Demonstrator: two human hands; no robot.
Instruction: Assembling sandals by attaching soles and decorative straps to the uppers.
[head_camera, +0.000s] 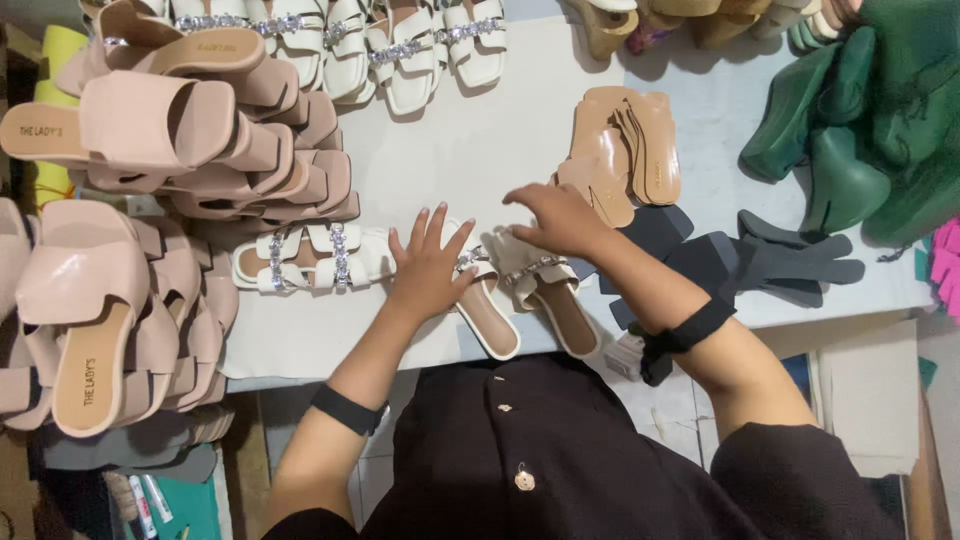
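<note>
Probably a shoemaking workshop: stacked pink sandals (150, 130), loose tan insoles (625, 150) and dark cut pieces (770, 262) crowd the worktable (480, 140).

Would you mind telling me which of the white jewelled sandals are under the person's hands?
The pair at the table's near edge, under the left hand and right hand; the other white pairs lie untouched.

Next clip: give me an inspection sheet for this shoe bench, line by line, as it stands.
Surface: pale worktable, bare in the middle.
Job's things: two cream sandals with jewelled straps at the near edge under the hands; a matching pair to their left.
Clutter: stacked pink slides at left, tan insoles, dark grey sole cutouts, green pieces at right.
Grip: left hand flat on one sandal, fingers spread; right hand resting on the other. Neither closed.
Cables: nothing seen.
Surroundings: more cream sandals along the far edge.
</note>
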